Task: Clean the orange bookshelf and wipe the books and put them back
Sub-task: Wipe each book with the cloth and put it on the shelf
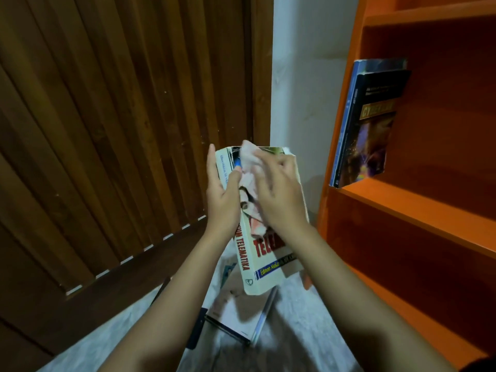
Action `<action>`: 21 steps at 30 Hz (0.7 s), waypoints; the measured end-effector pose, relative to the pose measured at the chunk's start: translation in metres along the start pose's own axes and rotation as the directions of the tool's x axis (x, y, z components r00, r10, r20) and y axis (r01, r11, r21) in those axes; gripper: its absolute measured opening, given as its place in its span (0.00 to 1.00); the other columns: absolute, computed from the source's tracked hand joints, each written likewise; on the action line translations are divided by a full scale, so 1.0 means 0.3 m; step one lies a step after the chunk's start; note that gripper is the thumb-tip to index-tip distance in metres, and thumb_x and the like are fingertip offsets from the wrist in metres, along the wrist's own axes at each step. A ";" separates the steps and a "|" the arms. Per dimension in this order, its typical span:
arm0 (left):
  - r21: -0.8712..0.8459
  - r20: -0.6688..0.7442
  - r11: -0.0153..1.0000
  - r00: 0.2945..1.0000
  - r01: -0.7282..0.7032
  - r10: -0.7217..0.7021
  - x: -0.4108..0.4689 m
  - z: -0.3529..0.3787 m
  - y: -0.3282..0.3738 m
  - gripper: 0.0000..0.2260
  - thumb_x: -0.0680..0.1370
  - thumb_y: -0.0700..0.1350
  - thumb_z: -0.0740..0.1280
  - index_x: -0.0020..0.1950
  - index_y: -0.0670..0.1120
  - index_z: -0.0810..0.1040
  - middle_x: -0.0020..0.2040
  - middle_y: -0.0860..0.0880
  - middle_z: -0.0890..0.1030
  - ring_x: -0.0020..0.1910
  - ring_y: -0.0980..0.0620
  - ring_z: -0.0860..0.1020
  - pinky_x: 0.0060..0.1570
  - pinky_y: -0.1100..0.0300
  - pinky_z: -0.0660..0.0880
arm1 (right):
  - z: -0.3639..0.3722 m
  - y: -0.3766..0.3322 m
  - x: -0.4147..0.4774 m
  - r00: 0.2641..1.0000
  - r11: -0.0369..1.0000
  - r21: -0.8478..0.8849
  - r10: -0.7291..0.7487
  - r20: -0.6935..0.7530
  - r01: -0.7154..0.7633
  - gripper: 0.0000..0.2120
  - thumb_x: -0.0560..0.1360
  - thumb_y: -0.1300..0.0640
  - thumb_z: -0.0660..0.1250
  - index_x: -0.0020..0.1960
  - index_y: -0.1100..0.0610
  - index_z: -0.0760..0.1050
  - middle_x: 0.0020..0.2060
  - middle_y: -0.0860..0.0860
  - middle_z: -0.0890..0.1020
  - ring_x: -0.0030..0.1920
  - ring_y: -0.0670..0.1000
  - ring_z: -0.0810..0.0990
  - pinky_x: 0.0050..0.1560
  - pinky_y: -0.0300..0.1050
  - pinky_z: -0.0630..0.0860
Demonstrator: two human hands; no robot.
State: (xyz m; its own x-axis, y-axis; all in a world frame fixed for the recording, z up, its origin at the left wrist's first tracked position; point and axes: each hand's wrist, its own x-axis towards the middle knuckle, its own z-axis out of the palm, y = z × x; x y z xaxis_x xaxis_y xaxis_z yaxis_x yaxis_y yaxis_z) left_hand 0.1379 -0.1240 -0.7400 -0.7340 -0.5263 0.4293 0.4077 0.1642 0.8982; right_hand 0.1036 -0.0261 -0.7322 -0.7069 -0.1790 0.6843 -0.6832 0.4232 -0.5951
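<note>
I hold a thick white book (264, 267) with red lettering upright in front of me. My left hand (222, 194) grips its spine edge near the top. My right hand (279, 194) presses a pale crumpled cloth (251, 163) against the book's front cover. The orange bookshelf (418, 200) stands at the right, with two books (367, 124) leaning against its left wall on a middle shelf. The shelves below and above them show bare orange boards.
A pile of books (239, 315) lies on the pale floor under my hands, with a dark flat object (197, 328) beside it. A brown slatted wooden door (120, 116) fills the left. A white wall strip (308, 89) separates door and shelf.
</note>
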 end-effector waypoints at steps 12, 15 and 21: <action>-0.234 -0.175 0.972 0.984 0.001 -0.043 0.045 -0.025 0.014 0.24 0.80 0.44 0.60 0.74 0.53 0.57 0.68 0.44 0.72 0.60 0.46 0.77 0.57 0.51 0.77 | 0.054 0.077 -0.069 0.990 0.986 0.103 -0.129 -0.046 0.134 0.15 0.78 0.58 0.61 0.62 0.50 0.77 0.49 0.51 0.73 0.43 0.49 0.74 0.38 0.43 0.74; -0.253 -0.183 0.967 0.982 0.000 -0.048 0.057 -0.052 0.011 0.23 0.81 0.41 0.59 0.74 0.53 0.57 0.66 0.46 0.73 0.59 0.46 0.78 0.53 0.53 0.79 | 0.065 0.164 -0.091 0.996 0.991 0.106 -0.084 -0.025 0.086 0.16 0.78 0.59 0.60 0.63 0.49 0.76 0.48 0.47 0.73 0.41 0.49 0.75 0.35 0.40 0.74; -0.243 -0.274 0.969 0.962 -0.052 -0.017 0.061 -0.064 0.030 0.22 0.81 0.42 0.59 0.73 0.53 0.58 0.61 0.49 0.75 0.55 0.49 0.81 0.47 0.56 0.80 | 0.070 0.134 -0.156 0.983 0.941 0.299 0.181 -0.038 -0.162 0.14 0.78 0.61 0.63 0.62 0.54 0.75 0.44 0.44 0.70 0.42 0.36 0.74 0.36 0.25 0.72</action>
State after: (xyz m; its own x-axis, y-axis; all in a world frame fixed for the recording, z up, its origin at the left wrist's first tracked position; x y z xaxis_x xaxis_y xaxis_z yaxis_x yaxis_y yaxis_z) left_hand 0.1386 -0.1483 -0.7258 -0.5638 -0.7376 0.3716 0.5651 -0.0165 0.8248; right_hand 0.1052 -0.0192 -0.7969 -0.8113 -0.0652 0.5810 -0.5831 0.1616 -0.7962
